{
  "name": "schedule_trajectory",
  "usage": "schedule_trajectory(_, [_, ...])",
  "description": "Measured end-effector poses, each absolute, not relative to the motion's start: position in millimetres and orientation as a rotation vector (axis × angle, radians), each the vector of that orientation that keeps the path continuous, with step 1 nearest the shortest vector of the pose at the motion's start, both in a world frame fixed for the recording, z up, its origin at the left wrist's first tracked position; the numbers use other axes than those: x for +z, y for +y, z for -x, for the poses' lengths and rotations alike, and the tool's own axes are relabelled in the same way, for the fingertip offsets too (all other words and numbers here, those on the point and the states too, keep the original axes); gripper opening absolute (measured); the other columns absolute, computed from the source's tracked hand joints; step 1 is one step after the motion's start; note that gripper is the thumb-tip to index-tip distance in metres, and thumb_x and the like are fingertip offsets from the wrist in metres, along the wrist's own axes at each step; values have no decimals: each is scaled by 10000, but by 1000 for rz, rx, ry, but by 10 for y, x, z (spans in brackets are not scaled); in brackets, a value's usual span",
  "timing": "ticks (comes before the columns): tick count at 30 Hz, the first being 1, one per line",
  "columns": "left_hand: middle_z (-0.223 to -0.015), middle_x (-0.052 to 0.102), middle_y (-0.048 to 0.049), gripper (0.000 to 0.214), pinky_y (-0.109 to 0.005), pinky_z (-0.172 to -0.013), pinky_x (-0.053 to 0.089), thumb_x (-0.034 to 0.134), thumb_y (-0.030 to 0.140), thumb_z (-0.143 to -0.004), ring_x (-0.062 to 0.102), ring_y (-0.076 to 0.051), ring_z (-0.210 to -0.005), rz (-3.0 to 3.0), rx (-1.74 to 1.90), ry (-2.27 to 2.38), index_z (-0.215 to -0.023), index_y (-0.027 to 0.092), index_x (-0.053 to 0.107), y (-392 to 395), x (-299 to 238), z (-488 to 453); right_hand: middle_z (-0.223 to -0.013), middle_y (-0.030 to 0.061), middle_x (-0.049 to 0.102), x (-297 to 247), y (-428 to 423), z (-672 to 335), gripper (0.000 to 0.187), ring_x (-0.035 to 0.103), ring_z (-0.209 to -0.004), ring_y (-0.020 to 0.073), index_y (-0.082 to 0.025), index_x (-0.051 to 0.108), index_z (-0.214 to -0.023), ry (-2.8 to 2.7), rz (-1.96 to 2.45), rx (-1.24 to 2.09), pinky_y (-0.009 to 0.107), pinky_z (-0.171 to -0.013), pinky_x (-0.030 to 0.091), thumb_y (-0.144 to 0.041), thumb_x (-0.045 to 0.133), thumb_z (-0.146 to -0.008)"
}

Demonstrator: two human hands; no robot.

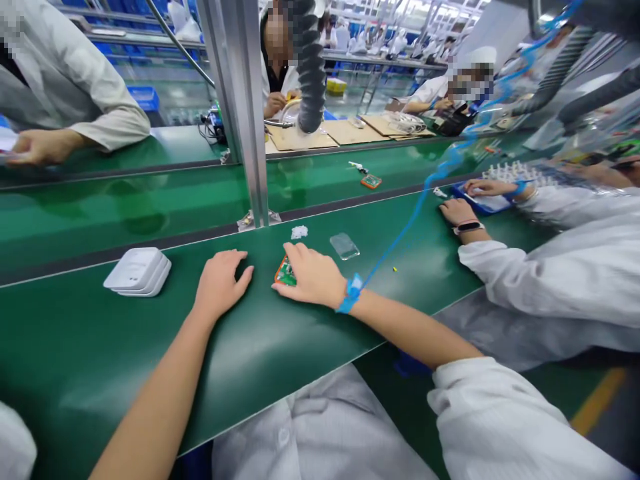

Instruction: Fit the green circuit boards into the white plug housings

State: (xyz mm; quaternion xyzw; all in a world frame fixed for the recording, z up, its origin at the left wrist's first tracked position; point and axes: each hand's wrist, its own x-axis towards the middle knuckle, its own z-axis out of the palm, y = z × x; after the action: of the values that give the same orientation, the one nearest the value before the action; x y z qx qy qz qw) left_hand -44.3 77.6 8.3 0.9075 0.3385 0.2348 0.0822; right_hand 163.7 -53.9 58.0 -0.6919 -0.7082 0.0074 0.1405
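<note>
My right hand wears a blue wrist strap with a coiled cord. Its thumb and fingers grip a green circuit board with an orange edge, lying on the green bench; the palm hides part of the board. To the left, my left hand rests on the bench, holding nothing, its thumb apart from the fingers. A small heap of white bits lies just beyond the board. A clear plastic piece is to the right of the heap. Several stacked white plastic housings sit left of my left hand.
A metal post rises behind the bench, beside the green conveyor belt. On the belt lies another orange-edged board. A co-worker's hands are at a blue tray on the right. A grey hose hangs ahead; the blue cord crosses the bench.
</note>
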Motion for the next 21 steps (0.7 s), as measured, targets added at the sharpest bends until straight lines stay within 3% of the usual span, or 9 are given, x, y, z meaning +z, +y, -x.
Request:
schedule_trajectory(2, [-1269, 706, -155, 406, -486, -1065, 492, 499, 408, -971, 622, -315, -1245, -2692, 695, 932, -1258, 153, 632, 713, 105, 480, -1240, 209, 629, 518, -466, -1512, 840, 647, -1031, 362, -109, 464, -1429, -2092, 1999, -47, 444, -754, 565, -704, 652, -866])
schedule_trajectory(4, [-1374, 651, -153, 525, -487, -1098, 467, 564, 446, -938, 580, -314, -1301, -2678, 639, 800, -1380, 164, 557, 658, 143, 497, -1222, 193, 641, 517, -333, -1641, 750, 630, -1061, 343, -121, 550, -1340, -2106, 1872, -66, 443, -837, 550, -721, 605, -895])
schedule_trajectory(7, [-1519, 527, -169, 856, -517, -1151, 412, 689, 508, -839, 472, -353, -1404, -2689, 472, 628, -1558, 170, 372, 590, 210, 478, -1066, 123, 688, 488, -61, -2179, 333, 639, -970, 255, -162, 665, -1089, -1999, 1737, -8, 389, -873, 517, -467, 553, -1013])
schedule_trajectory(10, [-1533, 511, -170, 904, -549, -1153, 384, 706, 493, -827, 422, -384, -1429, -2710, 349, 604, -1595, 195, 332, 546, 250, 431, -935, 90, 677, 314, 196, -2729, 152, 619, -801, 206, -165, 692, -961, -1905, 1733, 78, 358, -782, 511, -282, 595, -969])
schedule_trajectory(14, [-1535, 523, -143, 819, -542, -1137, 374, 669, 455, -869, 417, -371, -1426, -2697, 333, 606, -1583, 213, 347, 503, 244, 372, -991, 95, 698, 5, 333, -2999, 138, 634, -904, 234, -189, 729, -992, -1982, 1573, 47, 389, -847, 530, -283, 635, -956])
schedule_trajectory(21, [-1552, 500, -145, 852, -544, -1131, 346, 630, 433, -894, 417, -364, -1416, -2737, 318, 562, -1620, 204, 248, 382, 222, 277, -978, 132, 693, -73, 319, -2927, 230, 619, -957, 272, -188, 696, -915, -2067, 1605, -187, 420, -894, 527, -240, 501, -1025])
